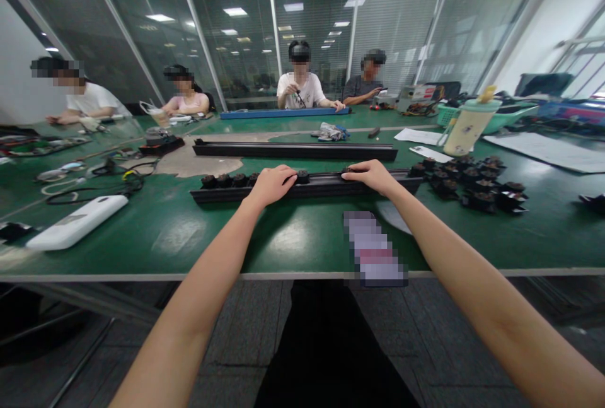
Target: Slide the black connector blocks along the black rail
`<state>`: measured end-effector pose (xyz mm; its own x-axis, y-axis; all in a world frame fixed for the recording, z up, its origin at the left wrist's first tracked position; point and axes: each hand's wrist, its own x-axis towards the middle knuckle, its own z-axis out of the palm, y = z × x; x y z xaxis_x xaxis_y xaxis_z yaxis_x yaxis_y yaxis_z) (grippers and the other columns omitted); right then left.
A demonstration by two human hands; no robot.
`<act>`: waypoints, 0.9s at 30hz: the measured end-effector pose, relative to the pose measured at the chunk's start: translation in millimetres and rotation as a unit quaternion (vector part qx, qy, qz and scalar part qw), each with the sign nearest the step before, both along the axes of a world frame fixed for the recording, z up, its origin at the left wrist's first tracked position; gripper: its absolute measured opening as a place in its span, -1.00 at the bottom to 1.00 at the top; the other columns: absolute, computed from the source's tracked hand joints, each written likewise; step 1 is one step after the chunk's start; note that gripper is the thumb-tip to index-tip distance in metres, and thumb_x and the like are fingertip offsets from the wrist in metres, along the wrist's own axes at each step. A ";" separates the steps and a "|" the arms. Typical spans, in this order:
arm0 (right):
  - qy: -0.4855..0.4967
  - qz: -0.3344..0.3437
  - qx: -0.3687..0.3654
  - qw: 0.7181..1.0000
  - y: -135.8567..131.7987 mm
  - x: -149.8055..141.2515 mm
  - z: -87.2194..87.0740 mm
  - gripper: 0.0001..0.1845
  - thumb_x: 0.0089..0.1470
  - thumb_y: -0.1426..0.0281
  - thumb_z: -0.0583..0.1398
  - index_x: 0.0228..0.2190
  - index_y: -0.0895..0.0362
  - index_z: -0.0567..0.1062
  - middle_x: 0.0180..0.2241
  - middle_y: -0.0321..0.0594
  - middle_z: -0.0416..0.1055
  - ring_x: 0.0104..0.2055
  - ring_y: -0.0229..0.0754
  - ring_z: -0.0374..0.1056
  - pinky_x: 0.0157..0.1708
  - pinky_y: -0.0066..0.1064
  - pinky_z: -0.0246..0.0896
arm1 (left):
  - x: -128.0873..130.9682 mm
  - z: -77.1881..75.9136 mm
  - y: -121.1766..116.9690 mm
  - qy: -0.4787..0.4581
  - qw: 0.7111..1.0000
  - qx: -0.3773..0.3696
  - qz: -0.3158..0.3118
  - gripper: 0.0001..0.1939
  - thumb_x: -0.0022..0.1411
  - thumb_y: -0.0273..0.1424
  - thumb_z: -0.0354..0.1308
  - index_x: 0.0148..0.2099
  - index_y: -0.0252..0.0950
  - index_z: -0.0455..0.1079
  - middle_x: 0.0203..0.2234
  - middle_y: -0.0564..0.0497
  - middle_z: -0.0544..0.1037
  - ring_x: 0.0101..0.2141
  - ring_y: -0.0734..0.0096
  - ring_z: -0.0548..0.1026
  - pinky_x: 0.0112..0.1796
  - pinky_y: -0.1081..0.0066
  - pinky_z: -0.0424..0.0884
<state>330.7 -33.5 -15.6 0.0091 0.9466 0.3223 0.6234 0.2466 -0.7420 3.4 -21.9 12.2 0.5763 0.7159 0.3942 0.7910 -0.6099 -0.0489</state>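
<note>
A long black rail lies across the green table in front of me, with several small black parts seated along its left half. My left hand bends over the rail's middle, its fingers together and closed on it. Its fingertips lie against one black part; what is under the palm is hidden. Farther right, my right hand pinches another small black part at the rail's top, thumb in front. Whether that part sits in the channel, I cannot tell.
A second black rail lies behind. Many loose black parts cluster at right, near a bottle and a green basket. A phone lies at the front edge, a white device at left. Several people sit across the table.
</note>
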 end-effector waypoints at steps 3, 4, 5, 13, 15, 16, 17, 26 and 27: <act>-0.001 0.004 -0.001 1.000 1.5 0.7 -0.5 -0.53 -0.01 0.08 0.42 -0.11 0.08 0.71 0.00 -0.14 0.65 0.15 0.07 0.49 0.24 -0.10 0.30 | -0.1 -0.6 0.6 0.000 1.000 0.001 -0.002 -0.60 0.53 -0.26 -0.09 0.10 -0.21 0.55 0.07 -0.07 0.62 0.06 0.17 0.58 0.06 0.24 0.46; -0.004 0.005 0.000 1.000 1.8 0.9 -0.5 -0.55 0.00 0.08 0.42 -0.13 0.09 0.71 -0.02 -0.14 0.65 0.13 0.07 0.50 0.22 -0.10 0.31 | -0.2 -0.7 0.7 -0.001 1.000 0.001 -0.003 -0.60 0.53 -0.27 -0.09 0.10 -0.20 0.56 0.07 -0.07 0.62 0.05 0.17 0.58 0.06 0.24 0.46; -0.008 0.007 0.002 1.000 2.1 1.1 -0.6 -0.56 0.01 0.09 0.41 -0.14 0.10 0.71 -0.03 -0.13 0.65 0.10 0.06 0.51 0.21 -0.11 0.32 | -0.2 -0.8 0.7 -0.002 1.000 0.002 -0.004 -0.60 0.53 -0.27 -0.10 0.10 -0.20 0.56 0.07 -0.07 0.62 0.05 0.18 0.59 0.06 0.24 0.46; -0.047 0.006 0.005 0.999 1.3 1.9 -0.3 -0.55 0.06 0.05 0.36 -0.15 0.11 0.68 -0.03 -0.12 0.64 0.07 0.02 0.50 0.14 -0.15 0.32 | 0.3 -0.3 -0.1 -0.005 1.000 0.000 -0.004 -0.60 0.53 -0.27 -0.09 0.09 -0.24 0.55 0.07 -0.08 0.62 0.06 0.15 0.58 0.06 0.22 0.46; -0.067 -0.001 0.004 0.998 1.9 2.4 -0.9 -0.53 0.05 0.02 0.36 -0.14 0.09 0.68 -0.03 -0.14 0.63 0.06 0.03 0.50 0.13 -0.14 0.32 | 0.2 -0.5 0.5 -0.004 1.000 -0.001 -0.004 -0.60 0.53 -0.27 -0.09 0.10 -0.24 0.55 0.07 -0.08 0.62 0.06 0.15 0.58 0.06 0.22 0.46; -0.077 -0.006 0.004 0.997 2.5 2.7 -1.2 -0.52 0.04 0.00 0.37 -0.13 0.08 0.67 -0.03 -0.14 0.63 0.06 0.03 0.49 0.12 -0.13 0.32 | 0.2 -0.6 0.8 -0.004 1.000 -0.001 -0.006 -0.60 0.53 -0.27 -0.09 0.10 -0.24 0.55 0.07 -0.08 0.62 0.06 0.15 0.58 0.06 0.23 0.46; -0.086 -0.010 0.003 0.996 3.3 3.2 -1.6 -0.50 0.02 -0.01 0.38 -0.12 0.07 0.67 -0.03 -0.14 0.63 0.06 0.04 0.49 0.13 -0.12 0.31 | 0.1 -0.7 1.1 -0.004 1.000 -0.001 -0.007 -0.61 0.53 -0.27 -0.09 0.09 -0.24 0.55 0.07 -0.08 0.62 0.06 0.16 0.58 0.06 0.23 0.46; -0.094 -0.008 0.014 0.995 4.7 3.9 -2.8 -0.51 0.02 -0.02 0.37 -0.13 0.05 0.67 -0.04 -0.14 0.61 0.06 0.08 0.46 0.15 -0.08 0.27 | -0.1 -1.2 1.9 -0.002 1.000 0.002 -0.006 -0.61 0.53 -0.27 -0.07 0.09 -0.23 0.55 0.06 -0.08 0.63 0.06 0.16 0.58 0.05 0.24 0.46; -0.093 -0.008 0.019 0.995 3.9 3.4 -2.6 -0.51 0.02 -0.02 0.37 -0.13 0.04 0.68 -0.05 -0.13 0.62 0.05 0.08 0.46 0.14 -0.08 0.27 | -0.2 -1.4 2.3 0.000 1.000 0.003 -0.005 -0.61 0.53 -0.27 -0.08 0.09 -0.23 0.55 0.06 -0.08 0.63 0.06 0.15 0.58 0.04 0.24 0.47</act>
